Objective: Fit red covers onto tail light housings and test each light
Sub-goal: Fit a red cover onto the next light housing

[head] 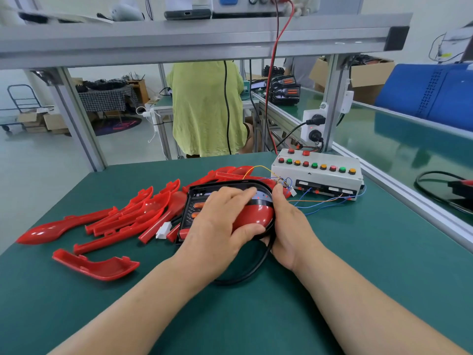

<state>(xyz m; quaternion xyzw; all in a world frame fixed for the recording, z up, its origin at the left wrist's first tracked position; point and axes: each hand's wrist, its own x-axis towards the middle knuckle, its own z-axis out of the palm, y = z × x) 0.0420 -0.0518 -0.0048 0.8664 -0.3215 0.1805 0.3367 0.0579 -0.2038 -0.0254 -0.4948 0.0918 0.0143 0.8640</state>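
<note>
Bench obs., head view.

Surroundings: a heap of loose covers (pixel 133 213) is lying just left of the work, touching its left side. One single cover (pixel 97 265) is lying apart, hollow side up, nearer the front edge. A white plug (pixel 163 229) is sitting between heap and work. A test box (pixel 317 172) with rows of red, green and amber buttons is standing behind and to the right. Thin coloured wires (pixel 314 201) are running from it to the far right corner of the work, close to the right hand's thumb. A black cable (pixel 245 272) is looping out under the wrists.

Room: the green mat (pixel 358 278) is lying open to the right and the front. An aluminium rail (pixel 409 201) is bounding it on the right, and a shelf beam (pixel 204 39) is crossing overhead.

Work: the housing (pixel 194 201) is black, flat, with one rounded end and two amber inserts, and it is lying at mid-mat. The red cover (pixel 256 213), glossy and domed, is sitting on its right part.

Left hand (pixel 222 221) is lying over the top, fingers close together and nearly straight, thumb pressing on the cover's near side. Right hand (pixel 284 226) is gripping the housing's rounded right edge, thumb up along the rim, fingers curling underneath.
</note>
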